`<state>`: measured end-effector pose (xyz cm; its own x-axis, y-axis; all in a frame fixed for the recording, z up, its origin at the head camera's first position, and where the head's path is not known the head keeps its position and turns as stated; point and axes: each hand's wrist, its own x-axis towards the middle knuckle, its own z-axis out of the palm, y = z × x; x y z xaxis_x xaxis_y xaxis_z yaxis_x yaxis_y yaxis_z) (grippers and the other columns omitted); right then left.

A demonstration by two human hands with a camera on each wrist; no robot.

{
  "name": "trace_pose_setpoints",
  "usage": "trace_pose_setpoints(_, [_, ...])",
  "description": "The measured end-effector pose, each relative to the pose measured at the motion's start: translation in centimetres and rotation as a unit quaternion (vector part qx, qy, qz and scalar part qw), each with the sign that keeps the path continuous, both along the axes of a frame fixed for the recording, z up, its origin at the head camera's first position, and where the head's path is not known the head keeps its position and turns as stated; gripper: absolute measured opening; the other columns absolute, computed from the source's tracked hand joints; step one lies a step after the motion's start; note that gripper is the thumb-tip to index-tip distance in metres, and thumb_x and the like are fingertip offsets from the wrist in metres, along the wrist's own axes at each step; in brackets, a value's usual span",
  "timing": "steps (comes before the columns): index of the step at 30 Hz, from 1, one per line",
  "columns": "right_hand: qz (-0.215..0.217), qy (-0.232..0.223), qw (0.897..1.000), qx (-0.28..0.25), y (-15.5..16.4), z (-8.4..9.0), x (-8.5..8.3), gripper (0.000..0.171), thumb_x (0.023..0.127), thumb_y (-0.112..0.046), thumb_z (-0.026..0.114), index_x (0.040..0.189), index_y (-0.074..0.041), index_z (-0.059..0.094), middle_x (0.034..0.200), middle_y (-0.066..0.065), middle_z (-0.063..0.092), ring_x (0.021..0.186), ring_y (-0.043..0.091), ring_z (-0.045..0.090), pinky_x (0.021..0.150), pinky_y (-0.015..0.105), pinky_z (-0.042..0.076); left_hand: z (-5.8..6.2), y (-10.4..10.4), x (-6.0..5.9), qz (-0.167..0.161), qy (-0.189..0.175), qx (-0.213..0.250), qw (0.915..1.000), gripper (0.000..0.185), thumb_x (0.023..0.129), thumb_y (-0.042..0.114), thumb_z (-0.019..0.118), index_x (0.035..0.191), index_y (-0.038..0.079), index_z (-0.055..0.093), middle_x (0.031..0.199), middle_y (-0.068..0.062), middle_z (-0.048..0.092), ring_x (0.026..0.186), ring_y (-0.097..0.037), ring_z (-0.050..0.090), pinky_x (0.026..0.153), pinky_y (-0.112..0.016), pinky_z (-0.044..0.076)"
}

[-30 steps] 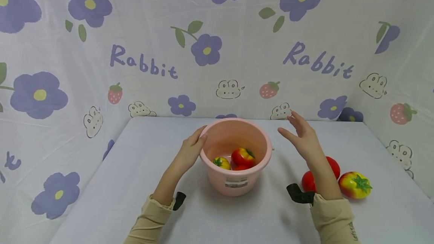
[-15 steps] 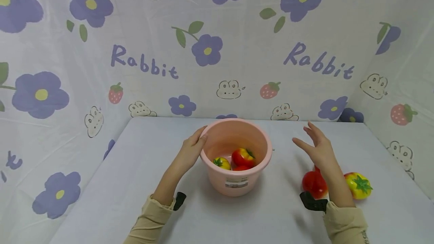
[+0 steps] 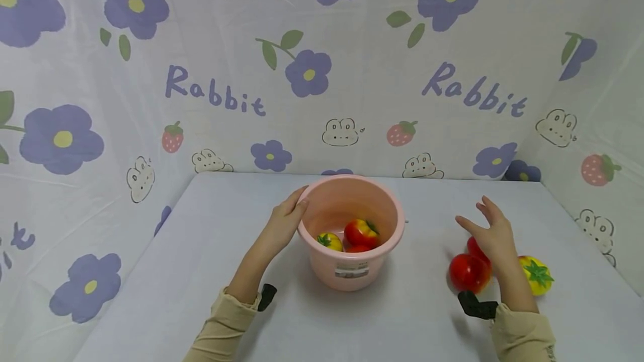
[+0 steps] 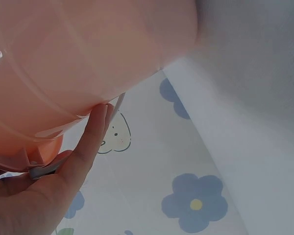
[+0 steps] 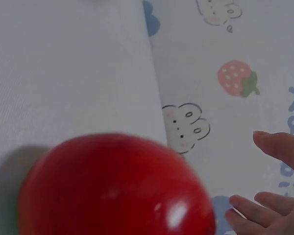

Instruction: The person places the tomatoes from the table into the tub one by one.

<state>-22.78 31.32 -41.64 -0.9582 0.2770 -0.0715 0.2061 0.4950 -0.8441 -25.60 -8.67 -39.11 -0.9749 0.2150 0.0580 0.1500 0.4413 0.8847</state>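
Note:
A pink plastic bucket (image 3: 352, 264) stands mid-table with a yellow-red tomato (image 3: 329, 241) and a red tomato (image 3: 360, 232) inside. My left hand (image 3: 287, 221) rests against the bucket's left rim, fingers straight along the wall (image 4: 95, 132). My right hand (image 3: 490, 233) hovers open, fingers spread, just above two red tomatoes (image 3: 468, 272) and beside a yellow-red tomato (image 3: 537, 275) on the table. In the right wrist view a red tomato (image 5: 112, 188) fills the lower frame, with the fingertips (image 5: 279, 147) to its right.
The white table (image 3: 201, 272) is walled on three sides by a floral "Rabbit" cloth (image 3: 322, 71). Black wrist straps (image 3: 475, 306) sit at both cuffs.
My right hand has swung away from the bucket, moving right and down to just over the tomatoes on the table. The left hand and the bucket have stayed put.

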Motion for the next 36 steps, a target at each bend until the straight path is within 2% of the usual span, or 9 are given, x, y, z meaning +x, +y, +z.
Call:
trace_pose_setpoints(5, [-0.014, -0.018, 1.000, 0.001, 1.0, -0.9, 0.0, 0.090, 0.096, -0.034, 0.059, 0.157, -0.010, -0.002, 0.162, 0.021, 0.014, 0.150, 0.044, 0.005, 0.115, 0.066, 0.022, 0.1, 0.0, 0.1, 0.000, 0.000, 0.003, 1.0000, 0.052, 0.104, 0.038, 0.038, 0.152, 0.019, 0.036, 0.156, -0.006, 0.039, 0.146, -0.030, 0.035, 0.114, -0.056, 0.036])
trace_pose_setpoints(9, [-0.029, -0.031, 0.999, 0.009, 1.4, -1.4, 0.0, 0.088, 0.096, -0.031, 0.058, 0.157, -0.009, -0.001, 0.161, 0.023, 0.014, 0.145, 0.048, 0.022, 0.114, 0.063, 0.029, 0.2, 0.0, 0.1, 0.000, 0.001, 0.004, 1.0000, 0.052, 0.104, 0.038, 0.039, 0.151, 0.019, 0.036, 0.156, -0.006, 0.040, 0.146, -0.030, 0.036, 0.114, -0.056, 0.036])
trace_pose_setpoints(12, [-0.048, -0.033, 0.998, 0.017, 1.6, -1.5, 0.0, 0.086, 0.096, -0.027, 0.058, 0.157, -0.008, 0.000, 0.161, 0.024, 0.015, 0.144, 0.049, 0.024, 0.113, 0.063, 0.029, 0.1, 0.0, 0.1, 0.000, 0.002, 0.005, 1.0000, 0.052, 0.104, 0.038, 0.039, 0.151, 0.019, 0.036, 0.156, -0.006, 0.040, 0.146, -0.030, 0.036, 0.114, -0.056, 0.036])
trace_pose_setpoints(16, [-0.067, -0.032, 0.997, 0.018, 1.9, -1.6, 0.1, 0.085, 0.095, -0.024, 0.058, 0.157, -0.006, 0.001, 0.160, 0.025, 0.015, 0.148, 0.048, 0.013, 0.114, 0.065, 0.026, 0.0, 0.0, 0.0, 0.000, -0.002, 0.005, 1.0000, 0.051, 0.104, 0.039, 0.038, 0.151, 0.020, 0.036, 0.156, -0.006, 0.040, 0.146, -0.030, 0.036, 0.112, -0.056, 0.037])
trace_pose_setpoints(25, [-0.047, -0.060, 0.996, 0.038, 2.7, -2.5, 0.1, 0.088, 0.093, -0.016, 0.061, 0.156, -0.002, 0.001, 0.157, 0.030, 0.017, 0.146, 0.051, 0.015, 0.114, 0.065, 0.027, 0.2, 0.0, -0.1, 0.003, -0.005, 0.004, 1.0000, 0.051, 0.103, 0.040, 0.038, 0.151, 0.021, 0.036, 0.156, -0.004, 0.040, 0.146, -0.029, 0.036, 0.113, -0.056, 0.037])
trace_pose_setpoints(32, [-0.043, -0.054, 0.997, 0.031, 2.6, -2.4, 0.2, 0.087, 0.093, -0.014, 0.060, 0.156, -0.003, 0.000, 0.158, 0.029, 0.018, 0.147, 0.049, 0.013, 0.116, 0.065, 0.023, 0.1, 0.0, 0.0, 0.003, -0.006, 0.002, 1.0000, 0.052, 0.104, 0.040, 0.038, 0.152, 0.021, 0.035, 0.156, -0.005, 0.039, 0.146, -0.029, 0.036, 0.112, -0.057, 0.038])
trace_pose_setpoints(36, [-0.044, -0.048, 0.998, 0.012, 2.2, -2.1, 0.3, 0.087, 0.094, -0.015, 0.060, 0.157, -0.006, 0.000, 0.159, 0.026, 0.017, 0.148, 0.048, 0.013, 0.115, 0.063, 0.026, -0.1, 0.1, -0.1, 0.001, -0.008, 0.004, 1.0000, 0.052, 0.104, 0.040, 0.037, 0.152, 0.021, 0.034, 0.157, -0.005, 0.039, 0.146, -0.030, 0.036, 0.111, -0.057, 0.038])
